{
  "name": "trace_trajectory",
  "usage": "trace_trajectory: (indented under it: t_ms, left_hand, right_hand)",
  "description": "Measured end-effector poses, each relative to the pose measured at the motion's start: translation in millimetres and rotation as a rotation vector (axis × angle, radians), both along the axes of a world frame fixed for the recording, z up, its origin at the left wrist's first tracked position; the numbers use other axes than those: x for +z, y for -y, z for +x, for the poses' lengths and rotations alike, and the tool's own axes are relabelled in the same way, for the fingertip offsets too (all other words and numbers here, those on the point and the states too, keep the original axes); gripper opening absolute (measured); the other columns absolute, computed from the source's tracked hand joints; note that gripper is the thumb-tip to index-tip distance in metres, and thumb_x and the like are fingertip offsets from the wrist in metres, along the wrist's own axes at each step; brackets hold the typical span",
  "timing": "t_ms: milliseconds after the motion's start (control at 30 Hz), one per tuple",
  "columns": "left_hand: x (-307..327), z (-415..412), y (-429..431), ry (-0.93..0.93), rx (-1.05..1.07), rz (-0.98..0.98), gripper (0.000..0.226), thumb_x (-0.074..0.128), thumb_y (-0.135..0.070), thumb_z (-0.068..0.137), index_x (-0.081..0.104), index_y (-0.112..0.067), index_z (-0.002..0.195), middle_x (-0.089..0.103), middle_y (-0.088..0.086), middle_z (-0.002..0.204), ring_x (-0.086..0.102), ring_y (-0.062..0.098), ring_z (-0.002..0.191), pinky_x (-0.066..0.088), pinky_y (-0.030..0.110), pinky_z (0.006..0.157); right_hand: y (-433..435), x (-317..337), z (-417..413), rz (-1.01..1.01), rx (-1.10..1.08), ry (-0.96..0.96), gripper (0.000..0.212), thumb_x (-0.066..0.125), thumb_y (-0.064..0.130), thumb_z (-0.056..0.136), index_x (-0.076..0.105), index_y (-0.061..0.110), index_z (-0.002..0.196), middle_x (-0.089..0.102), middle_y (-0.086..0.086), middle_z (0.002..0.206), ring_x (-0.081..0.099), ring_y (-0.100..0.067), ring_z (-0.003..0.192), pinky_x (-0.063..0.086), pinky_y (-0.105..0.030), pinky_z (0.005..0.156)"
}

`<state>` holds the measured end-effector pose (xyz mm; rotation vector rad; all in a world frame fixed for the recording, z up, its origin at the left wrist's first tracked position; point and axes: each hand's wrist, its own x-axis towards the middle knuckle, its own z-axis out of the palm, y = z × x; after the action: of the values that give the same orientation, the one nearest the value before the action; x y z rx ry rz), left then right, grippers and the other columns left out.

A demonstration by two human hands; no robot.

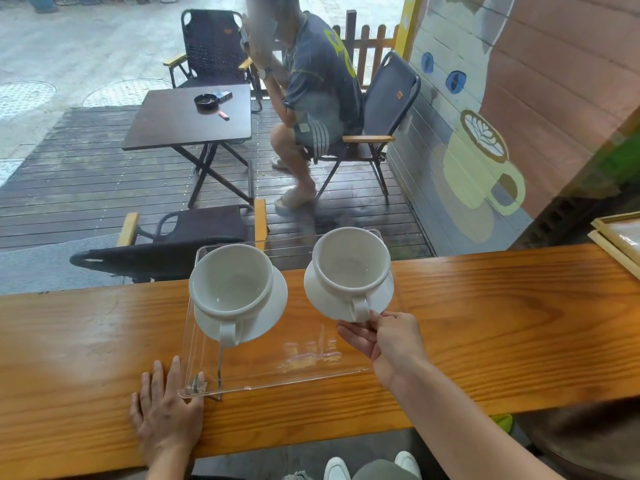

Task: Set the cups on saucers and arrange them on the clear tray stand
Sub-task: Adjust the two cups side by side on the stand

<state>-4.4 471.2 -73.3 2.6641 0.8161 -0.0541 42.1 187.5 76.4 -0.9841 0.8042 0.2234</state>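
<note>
left hand [166, 407] flat, ungripping, on counter [519, 323] touching clear tray stand [277, 379] corner.
right hand [384, 336] pinching saucer [381, 299] rim just under right cup [351, 261]; left cup [232, 282] on saucer beside, both on stand.

Seated person's face [273, 15] blurred, wooden frames [620, 237] cut off at right edge (contents unclear)

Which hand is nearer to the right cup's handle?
Right. The right hand has fingertips at the right cup's handle; the left hand lies flat on the counter by the tray's near-left corner.
</note>
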Motion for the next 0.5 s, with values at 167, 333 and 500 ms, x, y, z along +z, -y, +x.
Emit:
trace_trajectory:
  t_ms: [167, 333, 500]
  left_hand:
    - [-3.6, -0.6, -1.5, 0.009, 0.001, 0.01, 0.06, 0.048, -0.046, 0.09, 0.033, -0.025, 0.144, 0.028, 0.007, 0.157, 0.019, 0.025, 0.145, 0.009, 0.044, 0.119]
    - [-6.6, -0.4, -3.2, 0.005, -0.002, 0.016, 0.061, 0.048, -0.047, 0.089, 0.033, -0.025, 0.144, 0.028, 0.007, 0.157, 0.019, 0.024, 0.145, 0.01, 0.044, 0.119]
    - [-7.0, -0.4, -2.6, 0.019, 0.008, 0.015, 0.061, 0.049, -0.046, 0.09, 0.034, -0.023, 0.144, 0.029, 0.008, 0.156, 0.02, 0.025, 0.145, 0.01, 0.044, 0.119]
  right_hand:
    - [5.9, 4.0, -4.4, -0.008, 0.048, -0.034, 0.025, 0.037, -0.002, 0.097, 0.054, -0.011, 0.115, 0.07, -0.028, 0.085, 0.073, -0.029, 0.056, 0.055, -0.028, 0.041]
    - [8.6, 4.8, -6.1, -0.037, 0.112, -0.06, 0.031, 0.037, -0.006, 0.095, 0.051, -0.009, 0.121, 0.071, -0.026, 0.078, 0.073, -0.03, 0.058, 0.055, -0.028, 0.04]
    - [9.7, 5.8, -5.9, -0.033, 0.128, -0.072, 0.032, 0.04, -0.001, 0.096, 0.045, -0.008, 0.127, 0.068, -0.03, 0.081, 0.073, -0.031, 0.055, 0.054, -0.028, 0.039]
